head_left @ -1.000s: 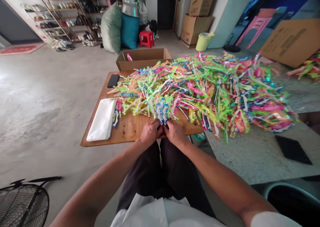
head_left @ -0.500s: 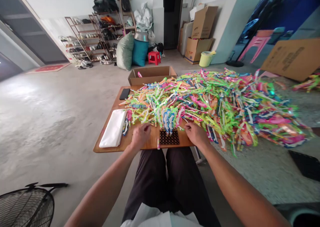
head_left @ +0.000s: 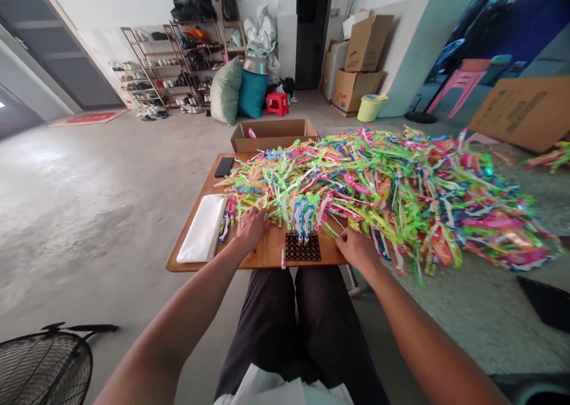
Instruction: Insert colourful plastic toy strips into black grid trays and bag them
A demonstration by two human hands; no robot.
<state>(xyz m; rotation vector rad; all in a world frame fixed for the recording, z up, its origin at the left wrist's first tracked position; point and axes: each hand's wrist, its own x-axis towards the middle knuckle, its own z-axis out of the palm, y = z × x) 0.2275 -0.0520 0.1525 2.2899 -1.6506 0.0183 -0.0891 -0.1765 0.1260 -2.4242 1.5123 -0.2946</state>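
Note:
My left hand point(head_left: 252, 225) reaches to the near edge of a large heap of neon plastic pieces point(head_left: 374, 173), fingers stretched forward and apart, touching the front pieces. My right hand point(head_left: 355, 244) is closed in a pinch at the table's right side, on a thin pale-and-green plastic piece point(head_left: 332, 230) that points toward the heap. Between my hands sits a black grid holder point(head_left: 303, 252), with several blue-and-white plastic pieces point(head_left: 304, 215) standing upright in its far part. A small pink-and-white tube point(head_left: 283, 259) stands at the holder's left side.
A stack of white plastic bags point(head_left: 201, 230) lies on the wooden table's point(head_left: 267, 253) left side, with a black phone point(head_left: 224, 167) behind it. An open cardboard box point(head_left: 274, 138) stands beyond the table. A black fan point(head_left: 44, 363) is at lower left.
My left hand has moved forward to the heap and its fingers have stretched out. My right hand has shifted slightly right and nearer to me, with a thin piece now showing at its fingertips.

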